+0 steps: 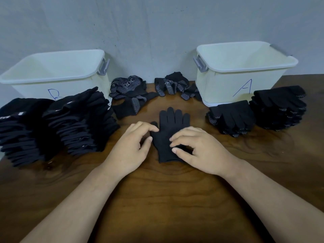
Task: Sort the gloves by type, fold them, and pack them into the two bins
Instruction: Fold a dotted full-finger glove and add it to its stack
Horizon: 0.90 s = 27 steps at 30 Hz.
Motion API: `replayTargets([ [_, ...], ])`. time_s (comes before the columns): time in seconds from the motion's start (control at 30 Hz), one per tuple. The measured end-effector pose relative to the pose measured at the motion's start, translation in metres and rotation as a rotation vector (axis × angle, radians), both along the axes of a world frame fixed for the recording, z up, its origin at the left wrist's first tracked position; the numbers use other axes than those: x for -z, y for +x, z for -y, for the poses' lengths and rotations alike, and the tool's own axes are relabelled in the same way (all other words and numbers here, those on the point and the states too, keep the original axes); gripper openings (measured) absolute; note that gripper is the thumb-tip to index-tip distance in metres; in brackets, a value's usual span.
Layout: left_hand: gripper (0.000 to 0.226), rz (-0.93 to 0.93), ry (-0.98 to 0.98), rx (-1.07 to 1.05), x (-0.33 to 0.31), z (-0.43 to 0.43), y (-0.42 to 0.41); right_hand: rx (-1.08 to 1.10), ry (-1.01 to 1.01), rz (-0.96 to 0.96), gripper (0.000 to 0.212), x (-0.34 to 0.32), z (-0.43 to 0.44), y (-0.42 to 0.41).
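Observation:
A black glove [171,123] lies flat on the wooden table [157,199], fingers pointing away from me. My left hand [130,148] touches its thumb side with bent fingertips. My right hand [196,148] rests on its palm and cuff, fingers loosely curved. Two tall stacks of folded black gloves [57,125] stand at the left in front of bin B [52,71]. Two stacks of dotted black gloves [254,114] lie at the right beside bin A [245,67]. Both bins look empty.
Loose dotted gloves [133,95] lie in two small heaps between the bins, the second heap [175,86] against bin A. A grey wall stands right behind the bins. The table's near half holds only my forearms.

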<state>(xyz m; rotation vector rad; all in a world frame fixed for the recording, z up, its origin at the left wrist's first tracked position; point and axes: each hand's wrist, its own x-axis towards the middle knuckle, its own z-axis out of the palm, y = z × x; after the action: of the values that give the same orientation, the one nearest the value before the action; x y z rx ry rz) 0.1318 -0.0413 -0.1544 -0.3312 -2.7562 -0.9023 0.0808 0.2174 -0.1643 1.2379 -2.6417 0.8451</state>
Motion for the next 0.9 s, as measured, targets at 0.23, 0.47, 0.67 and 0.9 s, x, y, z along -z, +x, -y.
replayTargets([
  [0.23,0.028,0.076,-0.074,0.238,0.003,0.004,0.001,-0.027,0.181,-0.077,0.042,-0.007,-0.003,0.006],
  [0.47,0.024,0.049,-0.155,0.24,0.003,0.003,0.001,-0.039,0.203,-0.266,0.019,-0.008,0.002,0.012],
  [0.67,0.056,0.083,-0.162,0.222,-0.001,-0.005,0.002,0.044,0.005,-0.104,0.013,-0.012,0.002,0.01],
  [0.9,0.015,0.032,-0.039,0.062,0.003,-0.019,-0.008,0.05,-0.295,0.311,0.031,-0.022,-0.005,0.007],
])
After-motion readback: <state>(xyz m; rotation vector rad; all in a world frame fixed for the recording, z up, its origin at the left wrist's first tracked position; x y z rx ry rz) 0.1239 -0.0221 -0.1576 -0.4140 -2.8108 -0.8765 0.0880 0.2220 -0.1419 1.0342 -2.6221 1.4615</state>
